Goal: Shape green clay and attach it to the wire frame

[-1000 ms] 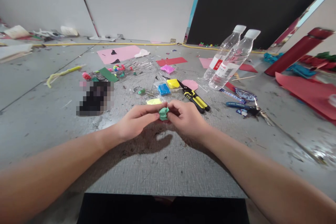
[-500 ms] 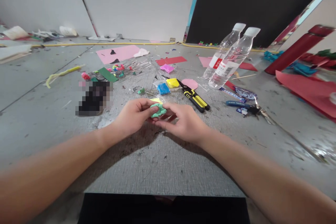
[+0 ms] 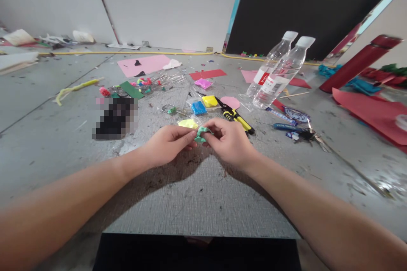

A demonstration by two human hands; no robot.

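A small lump of mint-green modelling clay (image 3: 201,135) is held just above the grey table (image 3: 190,203). My left hand (image 3: 170,142) pinches its left side between thumb and fingers. From the right, my right hand (image 3: 230,139) grips the same lump, thumb on its near face. Just beyond the fingers lies a pale yellow piece of clay (image 3: 188,123). Packets of blue clay (image 3: 199,108), yellow clay (image 3: 210,101) and pink clay (image 3: 202,83) lie farther off. Black-and-yellow pliers (image 3: 237,117) rest behind my right hand, partly covered by it.
Two clear water bottles (image 3: 271,80) stand at the right, with a red flask (image 3: 359,65) beyond. Blue-handled pliers (image 3: 291,128) lie at right. Left are a blurred dark object (image 3: 115,118), green paper (image 3: 131,90) and pink paper (image 3: 144,64). A yellow cord (image 3: 143,53) runs along the back.
Both hands have shifted slightly right with the green clay. My right thumb now presses on its near side, and the clay looks more folded. The pale yellow piece shows more fully.
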